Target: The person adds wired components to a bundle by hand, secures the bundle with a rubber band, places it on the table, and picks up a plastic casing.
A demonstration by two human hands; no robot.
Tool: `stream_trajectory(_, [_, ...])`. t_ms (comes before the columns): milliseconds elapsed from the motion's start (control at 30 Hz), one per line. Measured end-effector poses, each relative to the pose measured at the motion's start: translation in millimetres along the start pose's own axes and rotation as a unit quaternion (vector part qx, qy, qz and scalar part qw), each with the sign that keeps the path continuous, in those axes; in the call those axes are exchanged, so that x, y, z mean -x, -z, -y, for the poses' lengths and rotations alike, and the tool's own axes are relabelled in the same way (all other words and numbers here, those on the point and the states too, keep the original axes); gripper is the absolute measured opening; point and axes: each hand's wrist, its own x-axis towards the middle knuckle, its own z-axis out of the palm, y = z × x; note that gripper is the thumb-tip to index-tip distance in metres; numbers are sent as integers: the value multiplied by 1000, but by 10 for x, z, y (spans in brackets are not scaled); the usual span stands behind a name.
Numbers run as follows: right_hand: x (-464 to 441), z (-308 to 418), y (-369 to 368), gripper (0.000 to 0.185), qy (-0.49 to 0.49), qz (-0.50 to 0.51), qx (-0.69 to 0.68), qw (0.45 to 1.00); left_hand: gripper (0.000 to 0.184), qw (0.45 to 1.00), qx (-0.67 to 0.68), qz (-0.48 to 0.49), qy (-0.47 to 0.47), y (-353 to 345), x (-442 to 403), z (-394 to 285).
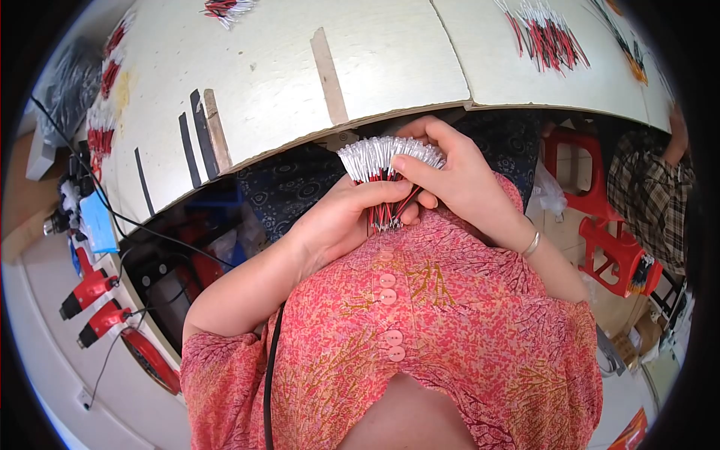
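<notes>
1. A thick bundle of wires (361,163) is fanning out in front of the wearer's chest, just off the near edge of the pale tabletop (270,82); its glossy, whitish tips are forming a dense, curved crown above thin red and black leads that are ending in short, bare-looking points.
2. The left hand (341,210) is clamping the bundle from the side, its thumb lying straight across the leads and its elbow bending outward.
3. The right hand (459,174) is also gripping the bundle, its thumb pressing on the whitish tips, its index finger arching over the far side and its wrist wearing a smooth, silvery bangle (532,244).
4. Crinkled-looking pink fabric with branching prints is covering the wearer's torso, with round buttons (387,280) running down the middle.
5. Flat, dark strips (204,131) are sticking to the tabletop, while a loose pile of similar wires (551,41) is lying at the far right.
</notes>
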Motion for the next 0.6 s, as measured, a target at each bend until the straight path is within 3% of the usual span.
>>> stream_trajectory(600, [28, 35, 15, 33, -16, 12, 26, 999, 23, 1000, -5, 9, -8, -23, 5, -10])
